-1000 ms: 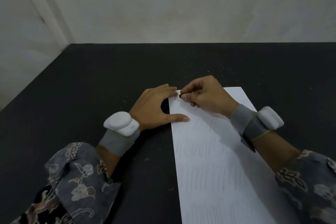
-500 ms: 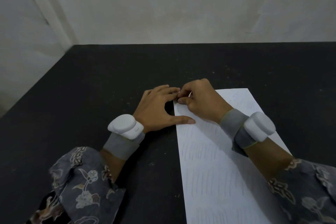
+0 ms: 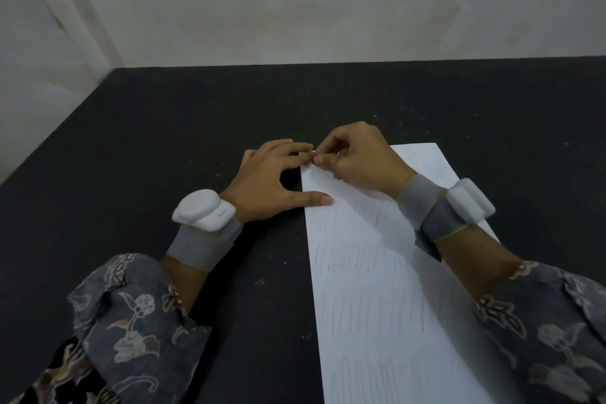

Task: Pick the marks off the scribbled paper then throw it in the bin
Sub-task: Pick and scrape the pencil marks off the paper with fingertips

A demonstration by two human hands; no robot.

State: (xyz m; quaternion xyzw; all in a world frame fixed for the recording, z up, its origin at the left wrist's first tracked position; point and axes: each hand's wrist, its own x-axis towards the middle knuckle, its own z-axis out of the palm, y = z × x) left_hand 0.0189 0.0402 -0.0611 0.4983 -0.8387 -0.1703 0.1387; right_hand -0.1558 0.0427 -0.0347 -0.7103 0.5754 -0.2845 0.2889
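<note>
Paper (image 3: 377, 289): flat on table (image 3: 196, 128), scribbled rows remaining.
Left hand (image 3: 272, 179): fingers straight, pressing far-left corner.
Right hand (image 3: 357, 159): fingers pinched at that corner; contents unclear.
Progress: early; bin unseen.

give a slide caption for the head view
Left hand presses the paper flat; right hand works its far corner.

1. My right hand (image 3: 359, 159) covers the paper's (image 3: 370, 289) far left corner, so whatever my curled fingers pinch there is too small to tell
2. The paper's near end runs off the bottom edge of the view
3. The pencil strokes are too faint to read
4. The table's (image 3: 164, 141) right side is cut off
</note>
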